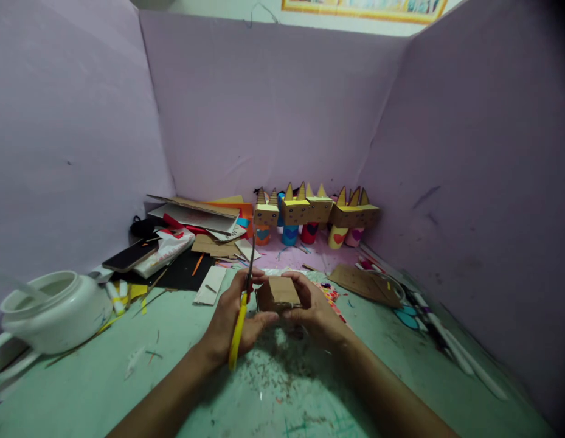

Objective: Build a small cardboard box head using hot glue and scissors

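Note:
My left hand (234,316) is closed around yellow-handled scissors (240,325), whose blades point up and away from me. Its fingers also touch a small brown cardboard box piece (283,291). My right hand (312,307) pinches the same cardboard piece from the right side. Both hands meet over the green table (104,377), just in front of me.
A row of cardboard animal figures (309,213) on coloured tubes stands at the back wall. A pile of paper, cardboard and a phone (129,255) lies at the left. A white pot (54,310) sits far left. A flat cardboard sheet (364,283) and white sticks (446,337) lie at right.

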Motion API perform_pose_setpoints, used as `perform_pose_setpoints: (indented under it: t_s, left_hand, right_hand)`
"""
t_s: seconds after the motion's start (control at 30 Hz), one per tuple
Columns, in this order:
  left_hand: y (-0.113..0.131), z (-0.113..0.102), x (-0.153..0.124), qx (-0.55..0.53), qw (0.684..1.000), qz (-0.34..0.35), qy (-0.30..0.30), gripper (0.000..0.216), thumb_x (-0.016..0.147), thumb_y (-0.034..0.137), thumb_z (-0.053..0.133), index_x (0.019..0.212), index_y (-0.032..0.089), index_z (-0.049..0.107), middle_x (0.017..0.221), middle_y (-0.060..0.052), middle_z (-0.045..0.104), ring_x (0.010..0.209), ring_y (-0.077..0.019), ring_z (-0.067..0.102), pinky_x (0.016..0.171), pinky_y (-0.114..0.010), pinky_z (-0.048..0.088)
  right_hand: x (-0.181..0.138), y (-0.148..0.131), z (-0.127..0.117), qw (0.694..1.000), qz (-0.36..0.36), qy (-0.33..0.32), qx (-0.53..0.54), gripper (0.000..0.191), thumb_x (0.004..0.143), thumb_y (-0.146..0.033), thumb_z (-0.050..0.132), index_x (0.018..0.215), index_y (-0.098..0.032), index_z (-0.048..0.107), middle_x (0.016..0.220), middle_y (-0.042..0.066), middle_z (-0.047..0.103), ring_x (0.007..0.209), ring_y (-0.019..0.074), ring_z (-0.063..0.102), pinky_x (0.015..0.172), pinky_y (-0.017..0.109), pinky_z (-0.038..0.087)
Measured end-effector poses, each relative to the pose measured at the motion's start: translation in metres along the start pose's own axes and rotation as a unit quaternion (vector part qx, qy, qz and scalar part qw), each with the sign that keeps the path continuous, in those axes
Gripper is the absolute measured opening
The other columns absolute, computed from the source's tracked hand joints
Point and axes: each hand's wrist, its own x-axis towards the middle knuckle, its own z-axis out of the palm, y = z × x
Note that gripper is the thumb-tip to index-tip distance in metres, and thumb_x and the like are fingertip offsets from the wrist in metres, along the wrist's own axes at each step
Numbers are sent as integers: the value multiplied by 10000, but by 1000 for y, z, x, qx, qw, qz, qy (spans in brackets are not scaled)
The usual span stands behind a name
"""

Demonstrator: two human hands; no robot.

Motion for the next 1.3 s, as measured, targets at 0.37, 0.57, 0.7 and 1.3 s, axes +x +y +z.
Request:
perform_pose_setpoints:
  t_s: [0.37,0.57,0.7,1.3]
  left_hand:
    - [-4,-17,4,-28,984,113,-132,461,666,86,544,1110,193,477,1123,-84,613,1053,-241,580,913,-349,459]
    - [1,-14,3,85,973,209,-48,526,703,56,522,1206,194,449,1128,-105,596,1048,-241,578,885,-365,478]
    - [-1,-11,2,157,951,267,-10,388,797,121,523,1177,183,472,1060,-114,609,979,-241,589,828,-358,493]
    - [-34,2,-2,406,889,212,5,641,770,18,392,1398,138,345,1198,-182,511,1185,-338,439,954,-546,417]
  right_hand:
    - [1,7,-5,996,55,-67,31,727,512,-383,863,1153,-218,564,1032,51,647,860,204,648,696,284,504]
    - [-1,-3,-3,999,21,-38,-20,692,471,-237,873,1109,-205,605,987,35,681,900,222,642,803,336,497]
    - [-1,-9,-3,999,-30,27,24,716,393,-170,868,1054,-236,599,991,21,672,872,223,635,764,322,501]
    - [2,-21,-21,989,-108,79,-61,740,431,-165,824,1131,-249,600,1033,24,643,899,246,597,729,317,492]
